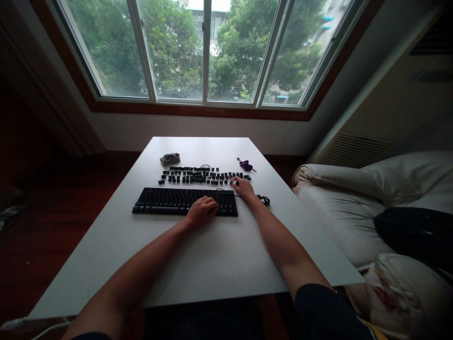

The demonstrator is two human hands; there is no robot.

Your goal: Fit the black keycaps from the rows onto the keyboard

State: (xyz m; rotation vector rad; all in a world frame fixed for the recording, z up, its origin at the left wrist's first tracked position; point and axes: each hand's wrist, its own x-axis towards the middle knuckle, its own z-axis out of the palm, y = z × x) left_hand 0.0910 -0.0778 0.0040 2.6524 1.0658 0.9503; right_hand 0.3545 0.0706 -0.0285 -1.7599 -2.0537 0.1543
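A black keyboard [163, 200] lies on the white table in front of me. My left hand [202, 210] rests over its right part, fingers curled down; what lies beneath the fingertips is hidden. Beyond the keyboard, loose black keycaps [198, 177] are spread in uneven rows. At the right end of these rows is my right hand [243, 188], thumb and fingers pinched on a small dark keycap [237, 183].
A grey crumpled cloth [170, 158] lies at the back left of the table [198, 274]. Near the back right is a purple cloth [246, 165] with a thin stick. A coiled black cable [264, 200] sits right of the keyboard. A pale sofa [339, 208] stands to the right.
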